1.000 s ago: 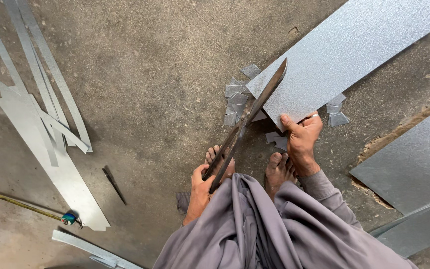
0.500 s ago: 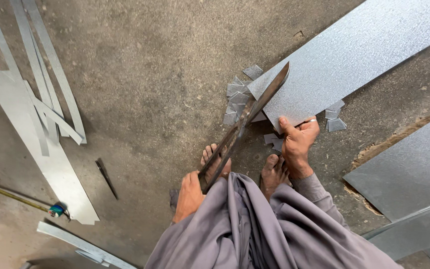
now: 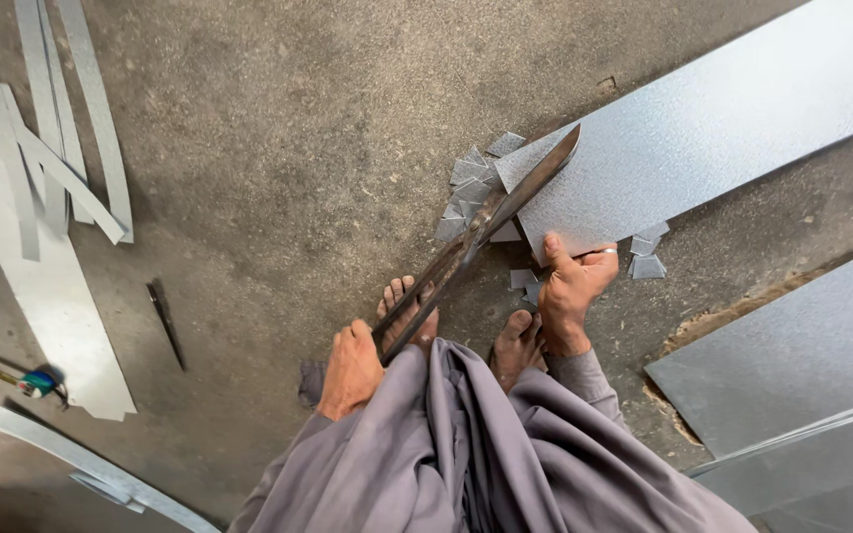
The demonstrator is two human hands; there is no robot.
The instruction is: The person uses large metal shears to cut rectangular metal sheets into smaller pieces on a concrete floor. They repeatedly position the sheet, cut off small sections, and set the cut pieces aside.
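A long galvanised metal sheet (image 3: 723, 118) lies on the concrete floor, running up to the right. Large dark metal shears (image 3: 491, 222) rest with their blades along the sheet's near left edge. My left hand (image 3: 350, 367) grips the shears' long handles. My right hand (image 3: 573, 288) pinches the sheet's near corner, thumb on top. My two bare feet stand just below the shears. Several small cut-off scraps (image 3: 471, 183) lie beside the blades, and a few more scraps (image 3: 647, 254) sit right of my right hand.
Long metal strips (image 3: 46, 178) lie at the left, with a thin dark rod (image 3: 165, 321) and a screwdriver-like tool (image 3: 27, 382) nearby. More metal sheets (image 3: 792, 365) lie at the lower right. Another strip (image 3: 81, 464) lies at the lower left.
The shears have stayed on the sheet's edge and both hands keep their hold. The view has shifted slightly, so the sheet and strips sit a little differently in frame.
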